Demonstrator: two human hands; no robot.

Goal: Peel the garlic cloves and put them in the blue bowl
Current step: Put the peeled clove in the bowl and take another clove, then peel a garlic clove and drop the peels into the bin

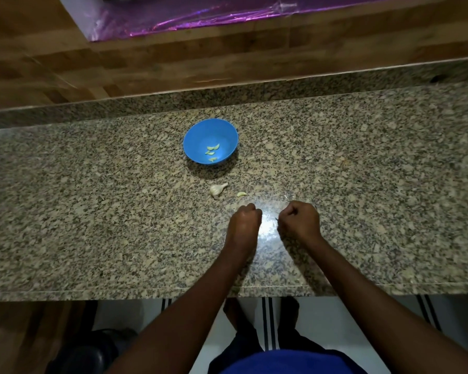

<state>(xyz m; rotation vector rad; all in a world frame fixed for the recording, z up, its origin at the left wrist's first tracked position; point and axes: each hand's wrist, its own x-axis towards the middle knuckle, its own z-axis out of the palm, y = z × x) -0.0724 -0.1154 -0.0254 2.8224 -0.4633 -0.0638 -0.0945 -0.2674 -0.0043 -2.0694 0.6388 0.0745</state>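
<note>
**Two curled hands over a granite worktop, with garlic and a blue bowl beyond**

Head view, looking down. The speckled granite worktop (92, 211) runs across the frame, backed by a wood-patterned wall (65, 63) and, at the top edge, a sheet of shiny purple film (200, 14). The blue bowl (197, 136) stands upright near the middle of the worktop and holds a few pale, peeled garlic cloves (212, 152) on its floor. Nearer the person, apart from the bowl, lies the remaining part of a garlic bulb (217, 189) in its papery skin; just to its right, not touching it, lies a single loose clove (241, 194).

The left hand (245, 221) and the right hand (300, 218) are near each other at the near side of the worktop, below the bulb and the loose clove, with a bright glare patch on the stone between them. Both are seen from the back, with the fingers (251, 207) curled tightly under into the palms. Whether either hand holds a clove or skin cannot be told, since the curled fingers hide the palms. A thin, dark sliver shows at the inner edge of the right hand; it is too small to identify.

Below the worktop edge, blue clothing (289, 363) and a light floor with dark stripes (268, 319) are visible.
</note>
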